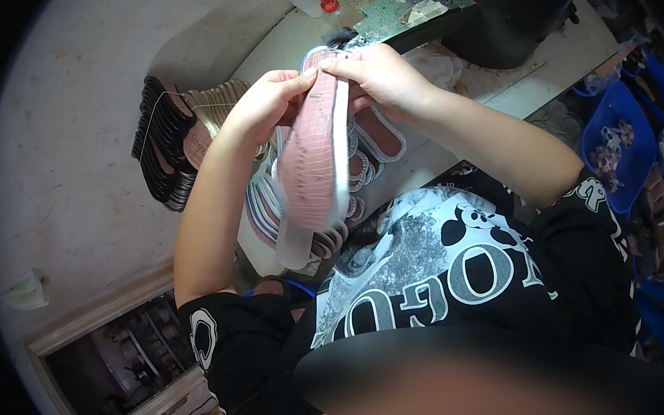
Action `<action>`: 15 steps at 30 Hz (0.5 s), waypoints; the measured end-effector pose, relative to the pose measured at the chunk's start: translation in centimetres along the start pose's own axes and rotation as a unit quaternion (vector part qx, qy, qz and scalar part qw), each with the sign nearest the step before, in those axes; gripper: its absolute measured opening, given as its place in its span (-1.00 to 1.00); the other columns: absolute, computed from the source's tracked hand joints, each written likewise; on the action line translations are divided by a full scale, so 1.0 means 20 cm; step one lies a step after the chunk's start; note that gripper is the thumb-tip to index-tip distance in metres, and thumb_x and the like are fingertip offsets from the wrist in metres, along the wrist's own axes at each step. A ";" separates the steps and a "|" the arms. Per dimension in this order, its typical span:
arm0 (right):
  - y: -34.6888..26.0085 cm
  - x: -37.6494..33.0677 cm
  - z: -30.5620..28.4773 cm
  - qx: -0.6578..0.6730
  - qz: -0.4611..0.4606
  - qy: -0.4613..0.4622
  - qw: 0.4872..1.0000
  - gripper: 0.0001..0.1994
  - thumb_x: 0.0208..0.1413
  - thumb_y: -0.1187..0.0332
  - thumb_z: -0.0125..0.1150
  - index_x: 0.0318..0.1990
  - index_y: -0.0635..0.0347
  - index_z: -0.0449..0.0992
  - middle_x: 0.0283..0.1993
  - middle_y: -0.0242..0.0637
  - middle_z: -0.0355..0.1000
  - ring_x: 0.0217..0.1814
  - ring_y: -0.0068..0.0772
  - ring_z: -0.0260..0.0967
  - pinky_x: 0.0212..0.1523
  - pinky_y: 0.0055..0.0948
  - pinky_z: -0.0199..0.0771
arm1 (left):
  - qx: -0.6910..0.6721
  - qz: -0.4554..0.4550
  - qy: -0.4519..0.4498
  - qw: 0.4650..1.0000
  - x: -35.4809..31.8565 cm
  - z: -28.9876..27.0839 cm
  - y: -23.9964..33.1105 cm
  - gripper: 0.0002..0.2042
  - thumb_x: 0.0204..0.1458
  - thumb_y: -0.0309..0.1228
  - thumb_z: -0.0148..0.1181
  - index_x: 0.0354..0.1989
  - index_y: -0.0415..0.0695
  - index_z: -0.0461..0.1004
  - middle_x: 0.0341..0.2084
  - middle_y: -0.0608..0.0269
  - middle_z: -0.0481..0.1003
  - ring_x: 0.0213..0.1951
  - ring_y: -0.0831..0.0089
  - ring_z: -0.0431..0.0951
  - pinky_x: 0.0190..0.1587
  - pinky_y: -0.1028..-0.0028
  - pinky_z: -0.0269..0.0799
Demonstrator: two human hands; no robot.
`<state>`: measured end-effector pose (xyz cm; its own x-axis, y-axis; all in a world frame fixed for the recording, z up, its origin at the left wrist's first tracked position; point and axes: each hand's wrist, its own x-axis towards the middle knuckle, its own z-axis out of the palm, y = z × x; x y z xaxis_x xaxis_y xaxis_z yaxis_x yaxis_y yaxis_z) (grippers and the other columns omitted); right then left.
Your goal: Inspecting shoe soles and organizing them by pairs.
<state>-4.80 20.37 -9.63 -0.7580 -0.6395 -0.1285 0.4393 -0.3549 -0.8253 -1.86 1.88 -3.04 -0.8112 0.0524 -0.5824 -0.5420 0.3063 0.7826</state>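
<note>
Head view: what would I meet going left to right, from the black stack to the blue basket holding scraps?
Stack of black sole-shaped pieces, left hand, pink sole-shaped piece, right hand, blue basket holding scraps.

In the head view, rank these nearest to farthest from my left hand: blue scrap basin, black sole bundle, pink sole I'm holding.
1. Pink sole: in the left hand's grasp.
2. Black sole bundle: left of it.
3. Blue scrap basin: far right.
</note>
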 end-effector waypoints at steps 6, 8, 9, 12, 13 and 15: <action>-0.04 -0.05 -0.11 -0.136 0.028 -0.010 0.990 -0.67 0.08 0.25 0.24 -0.22 0.43 0.52 -0.30 -0.20 0.51 -0.35 -0.51 0.47 -0.29 -0.51 0.51 | -0.038 -0.028 -0.035 0.998 0.02 0.07 0.03 -0.65 0.14 -0.16 0.08 -0.48 -0.23 0.46 -0.73 0.23 0.47 -0.78 0.50 0.42 -0.67 0.61 0.34; -0.07 -0.17 -0.11 -0.067 0.063 -0.036 0.995 -0.66 0.02 0.24 0.29 -0.24 0.43 0.55 -0.33 -0.23 0.52 -0.34 -0.55 0.46 -0.30 -0.55 0.48 | -0.052 -0.029 -0.060 0.996 0.04 0.05 0.00 -0.59 0.16 -0.13 0.04 -0.59 -0.22 0.44 -0.79 0.22 0.43 -0.80 0.48 0.39 -0.73 0.58 0.28; -0.04 -0.19 -0.13 -0.096 0.061 -0.037 0.993 -0.66 -0.01 0.23 0.32 -0.28 0.42 0.56 -0.35 -0.26 0.52 -0.35 -0.59 0.44 -0.30 -0.59 0.44 | -0.056 -0.009 -0.048 0.997 0.03 0.05 -0.01 -0.56 0.16 -0.12 0.04 -0.62 -0.23 0.42 -0.81 0.20 0.41 -0.84 0.49 0.34 -0.77 0.57 0.23; -0.01 -0.38 -0.11 -0.063 0.086 -0.091 0.990 -0.66 -0.07 0.31 0.37 -0.19 0.38 0.54 -0.27 -0.31 0.52 -0.28 -0.60 0.43 -0.19 -0.55 0.42 | -0.046 -0.003 0.001 0.999 0.01 0.07 0.00 -0.56 0.14 -0.08 0.06 -0.63 -0.21 0.34 -0.86 0.23 0.35 -0.90 0.52 0.26 -0.83 0.59 0.15; 0.04 -0.43 -0.09 -0.025 0.079 -0.099 0.992 -0.66 -0.09 0.34 0.39 -0.18 0.37 0.55 -0.27 -0.31 0.53 -0.27 -0.60 0.43 -0.18 -0.55 0.43 | -0.036 -0.005 0.010 0.999 0.02 0.05 0.01 -0.56 0.15 -0.09 0.06 -0.62 -0.21 0.35 -0.86 0.24 0.35 -0.91 0.54 0.23 -0.84 0.60 0.13; 0.03 -0.47 -0.07 -0.010 0.086 -0.046 0.995 -0.66 -0.10 0.37 0.40 -0.18 0.39 0.54 -0.27 -0.27 0.53 -0.29 -0.57 0.44 -0.19 -0.55 0.44 | -0.028 -0.005 -0.028 0.999 0.05 0.01 0.03 -0.56 0.16 -0.09 0.05 -0.64 -0.19 0.35 -0.88 0.26 0.34 -0.91 0.58 0.20 -0.82 0.63 0.13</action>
<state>1.95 27.07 -9.67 -0.6248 -0.7495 -0.2188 0.5479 -0.2211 -0.8068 -2.89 2.25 -3.25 -0.7937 0.1029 -0.5996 -0.5621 0.2531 0.7874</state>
